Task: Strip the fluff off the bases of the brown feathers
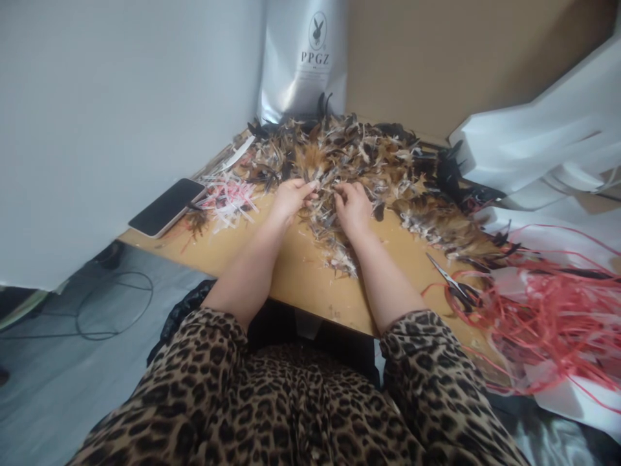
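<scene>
A large heap of brown, black and pale feathers (388,155) covers the far part of the wooden table (291,259). My left hand (291,199) is at the heap's near edge, thumb and forefinger pinched on a tuft of brown feathers (310,160). Close to its right, my right hand (354,206) is closed among the feathers, its fingers curled; what lies between the fingertips is too small to make out. Loose pale feathers (339,259) trail toward me below and between the hands.
Left of the heap lie a phone (165,207) and pink and white strips (230,197). Scissors (453,281) rest at right beside tangled red strings (557,317). A silver bag (303,65) stands behind; a black cable (114,304) loops on the floor.
</scene>
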Demonstrator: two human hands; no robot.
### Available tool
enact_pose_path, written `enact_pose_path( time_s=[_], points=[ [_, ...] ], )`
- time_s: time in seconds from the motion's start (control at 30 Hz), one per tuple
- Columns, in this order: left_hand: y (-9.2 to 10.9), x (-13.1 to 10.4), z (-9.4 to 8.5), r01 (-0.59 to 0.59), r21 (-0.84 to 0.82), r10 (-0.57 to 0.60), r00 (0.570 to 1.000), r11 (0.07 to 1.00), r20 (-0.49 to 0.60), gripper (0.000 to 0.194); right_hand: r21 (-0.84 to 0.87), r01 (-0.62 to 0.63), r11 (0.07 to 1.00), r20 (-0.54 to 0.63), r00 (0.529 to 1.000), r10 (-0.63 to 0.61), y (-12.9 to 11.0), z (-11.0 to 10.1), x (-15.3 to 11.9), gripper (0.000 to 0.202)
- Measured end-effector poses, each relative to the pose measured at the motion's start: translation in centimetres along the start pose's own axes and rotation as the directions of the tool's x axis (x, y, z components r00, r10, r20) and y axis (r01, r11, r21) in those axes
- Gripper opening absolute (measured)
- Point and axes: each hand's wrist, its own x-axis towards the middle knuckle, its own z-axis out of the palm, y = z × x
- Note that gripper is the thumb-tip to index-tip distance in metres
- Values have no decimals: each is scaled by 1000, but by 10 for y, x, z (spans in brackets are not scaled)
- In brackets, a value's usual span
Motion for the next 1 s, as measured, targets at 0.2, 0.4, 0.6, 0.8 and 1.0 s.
enact_pose_path(
  time_s=[0.2,0.4,0.6,0.8,1.0],
  points=[
    [-1,0,1,-10,17,10,1000,1000,23,25,-32,97,995,-46,994,-98,-1,-1,0,25],
    [5,-3,1,-65,-98,74,993,993,95,26,-65,188,980,-76,978,-193,-4,-5,-1,22],
    [10,-9,4,-21,-162,42,991,987,124,13,45,222,974,-98,971,-217,-8,-6,-3,17],
    [15,-10,4,134,-400,-98,989,907,110,9,462,51,885,-175,984,35,-5,-2,7,17],
    [15,-8,1,212,-511,-171,977,833,127,16,809,-230,542,127,967,221,-12,-5,12,34]
  ],
)
